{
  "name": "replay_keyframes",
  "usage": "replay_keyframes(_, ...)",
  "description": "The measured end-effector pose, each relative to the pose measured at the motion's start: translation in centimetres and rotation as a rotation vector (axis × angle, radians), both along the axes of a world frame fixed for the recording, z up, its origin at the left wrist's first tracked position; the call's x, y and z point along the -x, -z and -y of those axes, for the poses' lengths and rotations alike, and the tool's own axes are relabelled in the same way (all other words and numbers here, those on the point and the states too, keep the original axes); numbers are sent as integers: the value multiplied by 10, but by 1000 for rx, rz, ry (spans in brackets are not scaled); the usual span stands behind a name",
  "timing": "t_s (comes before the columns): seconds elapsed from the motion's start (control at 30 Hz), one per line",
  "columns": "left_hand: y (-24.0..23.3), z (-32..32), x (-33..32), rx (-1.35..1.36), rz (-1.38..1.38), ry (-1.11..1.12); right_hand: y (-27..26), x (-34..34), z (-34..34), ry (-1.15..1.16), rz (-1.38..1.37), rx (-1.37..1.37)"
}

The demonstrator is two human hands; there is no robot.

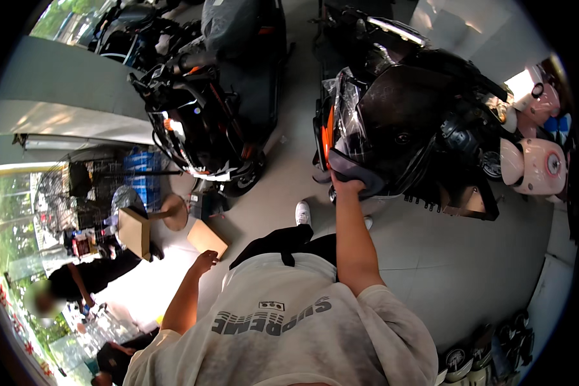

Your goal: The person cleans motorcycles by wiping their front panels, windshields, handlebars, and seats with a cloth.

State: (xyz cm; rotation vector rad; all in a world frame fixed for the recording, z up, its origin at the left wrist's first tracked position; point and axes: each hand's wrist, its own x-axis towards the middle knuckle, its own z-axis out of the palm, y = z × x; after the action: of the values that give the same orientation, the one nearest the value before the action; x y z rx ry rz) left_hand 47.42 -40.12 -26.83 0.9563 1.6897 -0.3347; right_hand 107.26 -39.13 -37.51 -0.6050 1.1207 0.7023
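My right hand (350, 186) is on a dark grey curved part (359, 169) at the near end of a black motor scooter (400, 116) with orange trim; its fingers are partly hidden, and it seems to grip the edge. Clear plastic film (350, 111) covers some of that scooter. My left hand (206, 262) hangs at my side with loosely curled fingers, and nothing shows in it. Nearest to it is a flat brown cardboard box (207, 239) on the floor. A second black-and-orange scooter (202, 125) stands ahead on the left.
Pink scooters (535, 166) stand at the right. To the left are an open carton (135, 234), a round-topped stool (175, 212), blue crates (142, 178) and wire racks. One person (91, 280) in dark clothes is by the window, another (120, 354) below. More scooters are at lower right.
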Motion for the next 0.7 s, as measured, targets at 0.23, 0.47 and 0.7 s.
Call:
replay_keyframes(0.23,26,-42,30,-22,304,87,14,-30,-11,119,-345,-340)
replay_keyframes(0.47,62,-97,-25,107,478,126,-23,-83,25,-124,-317,-417)
replay_keyframes(0.7,111,-135,-147,37,298,393,-135,-89,111,-557,555,-150)
